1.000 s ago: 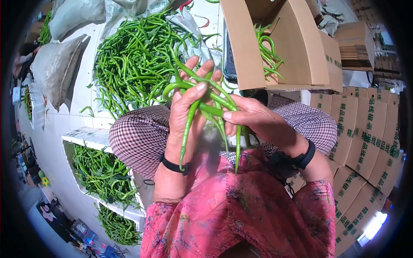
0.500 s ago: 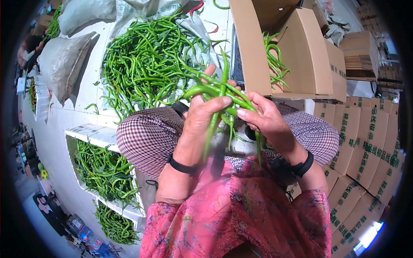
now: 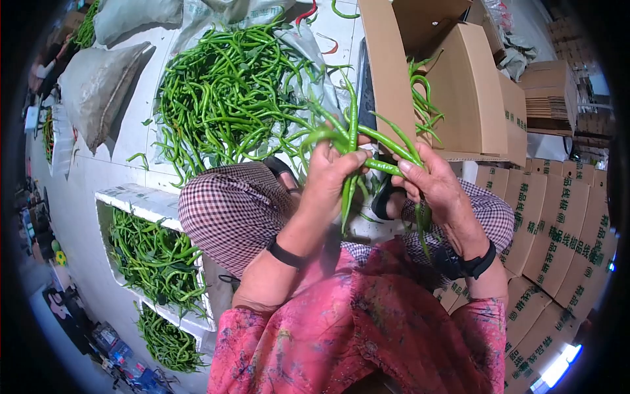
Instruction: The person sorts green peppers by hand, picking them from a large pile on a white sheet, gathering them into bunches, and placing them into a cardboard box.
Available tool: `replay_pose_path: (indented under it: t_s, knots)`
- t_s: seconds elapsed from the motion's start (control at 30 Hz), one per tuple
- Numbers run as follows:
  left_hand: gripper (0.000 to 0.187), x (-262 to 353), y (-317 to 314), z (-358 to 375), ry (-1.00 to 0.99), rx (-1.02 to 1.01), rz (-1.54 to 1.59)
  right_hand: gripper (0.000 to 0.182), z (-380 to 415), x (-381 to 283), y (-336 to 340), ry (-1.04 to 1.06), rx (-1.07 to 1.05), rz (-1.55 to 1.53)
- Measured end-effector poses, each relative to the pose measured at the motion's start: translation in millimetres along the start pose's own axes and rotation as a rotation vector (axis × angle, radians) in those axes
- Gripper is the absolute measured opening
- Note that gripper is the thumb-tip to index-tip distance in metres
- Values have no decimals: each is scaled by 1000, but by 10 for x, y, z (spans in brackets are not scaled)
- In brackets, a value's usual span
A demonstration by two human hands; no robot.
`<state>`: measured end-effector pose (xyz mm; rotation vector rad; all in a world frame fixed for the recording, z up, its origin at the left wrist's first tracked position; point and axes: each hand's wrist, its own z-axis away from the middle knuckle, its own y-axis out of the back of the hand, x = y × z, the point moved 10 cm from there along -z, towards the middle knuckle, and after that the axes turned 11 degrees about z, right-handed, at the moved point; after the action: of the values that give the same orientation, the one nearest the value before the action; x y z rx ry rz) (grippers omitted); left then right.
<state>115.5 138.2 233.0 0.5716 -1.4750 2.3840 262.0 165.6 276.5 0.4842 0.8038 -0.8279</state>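
Observation:
Several long green chili peppers [image 3: 353,125] are pinched between the thumb and fingers of my left hand [image 3: 331,171], some pointing up and some hanging down. My right hand [image 3: 432,176] grips a few more green chili peppers [image 3: 399,136], with one hanging below the palm. One pepper [image 3: 382,165] stretches across from the left thumb to the right fingertips. Beyond my hands a large heap of green chili peppers [image 3: 223,98] lies on a plastic sack on the floor. To the right of it, an open cardboard box [image 3: 462,85] holds some green peppers [image 3: 425,105].
White foam boxes [image 3: 141,203] filled with green peppers [image 3: 154,256] stand at my left. Full woven sacks [image 3: 102,88] lie at the far left. Printed cartons [image 3: 545,217] are stacked at my right, with flattened cardboard [image 3: 550,92] behind. Red peppers [image 3: 306,12] lie near the heap.
My hands have moved apart, the right one shifting rightward with peppers in its grip. The peppers bunched between both hands are now spread across the two. The view has shifted slightly.

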Motion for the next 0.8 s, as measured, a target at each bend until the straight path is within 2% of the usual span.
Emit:
replay_pose_path:
  t_s: [0.07,0.1,0.13,0.2,0.23,0.27,0.33,0.4,0.5,0.57,0.73,0.8]
  knots:
    - [78,-56,-34,14,74,-46,-28,30,-46,41,50,52,94,-37]
    - [64,-16,-7,-8,22,-45,-98,30,-34,46,38,51,94,-37]
    - [64,-16,20,-24,21,-43,-97,31,-22,39,-23,55,51,-5]
    - [42,14,141,-40,18,59,-93,32,-13,53,-91,60,4,30]
    - [30,116,86,-35,-63,27,-181,35,-14,141,-184,15,-95,-8]
    - [30,147,58,-30,-62,27,-177,38,3,210,-275,-33,-194,-46]
    - [35,185,-74,-24,-44,-55,-389,42,17,170,-327,-43,-206,-109]
    - [56,263,-209,24,-218,-117,-665,39,32,5,-421,28,-253,-117]
    - [65,214,-307,94,-184,-207,-614,38,-38,154,-468,11,-320,-149]
    - [70,159,-217,5,-22,-174,-577,42,-21,138,-441,-47,-342,-179]
    - [73,-61,-55,2,109,-68,-264,45,98,170,-336,-121,-337,-152]
    - [74,-29,-9,-31,40,-39,-141,44,76,112,-261,-60,-171,-151]
